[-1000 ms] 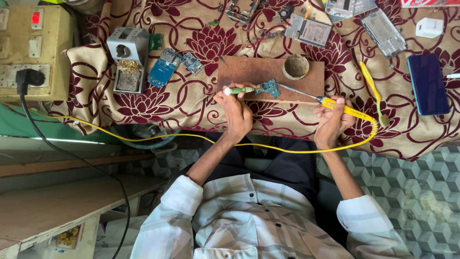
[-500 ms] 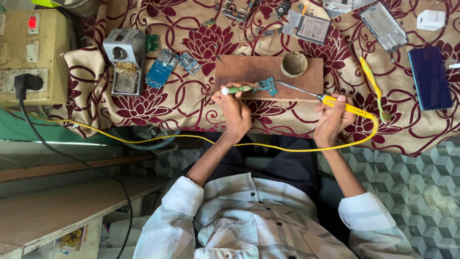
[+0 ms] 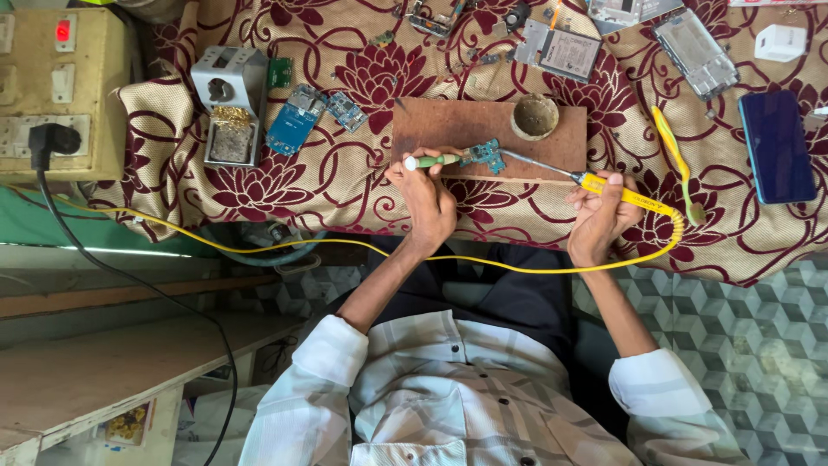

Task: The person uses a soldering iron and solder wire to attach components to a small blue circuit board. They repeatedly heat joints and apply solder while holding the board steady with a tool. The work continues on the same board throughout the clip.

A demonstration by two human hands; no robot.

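Far left there's a beige boxy power unit [image 3: 60, 86] with a lit red indicator and a black plug [image 3: 47, 140] stuck in its socket, black cord dropping off the bench. Next to it sits a grey metal soldering stand with brass-coloured cleaning wool [image 3: 228, 108], then a couple of loose blue and green circuit boards [image 3: 297, 116] lying on the maroon-flowered beige cloth [image 3: 285, 185].

Middle: the left hand [image 3: 427, 194] is closed around a green-and-white handled tool [image 3: 435, 160], whose tip rests against the small green circuit board [image 3: 483, 157]. That board lies on the brown wooden work block [image 3: 448, 125], just beside a round shallow tin of brownish paste [image 3: 535, 116]. The right hand [image 3: 599, 216] is clamped on the yellow-handled soldering iron [image 3: 621, 194], its metal tip reaching left to the same board.

What I'd worry about: the yellow cable [image 3: 345, 246] loops across the lap and along the cloth, so a snag could jerk the hot tip off the pad, or onto the fabric. Holding heat too long could lift a pad, too.

Further right, yellow plastic tweezers [image 3: 677, 164], a dark blue phone [image 3: 776, 147] lying flat, and a small white square box [image 3: 780, 41] up in the corner. Along the top edge is a square silver-grey labelled part [image 3: 565, 50], print too small to make out.
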